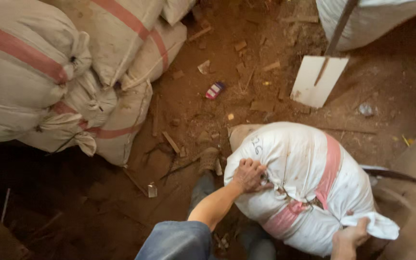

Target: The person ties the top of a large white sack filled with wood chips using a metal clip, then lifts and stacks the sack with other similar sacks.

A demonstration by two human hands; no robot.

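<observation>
A full white sack (pixel 299 178) with a pink stripe stands on the dirt floor in front of me. My left hand (pixel 249 174) grips a fold of the cloth on its left side, fingers clenched. My right hand (pixel 350 237) holds the bunched white neck (pixel 374 225) of the sack at its lower right. My foot in a worn shoe (pixel 208 159) rests on the ground just left of the sack, and my grey trouser leg runs down from it.
Several filled white sacks (pixel 73 72) with red stripes are piled at the left. A shovel (pixel 319 79) with a pale blade stands at the upper right before another sack (pixel 376 19). Wood scraps (pixel 171 142) and litter (pixel 214 90) lie on the red-brown dirt.
</observation>
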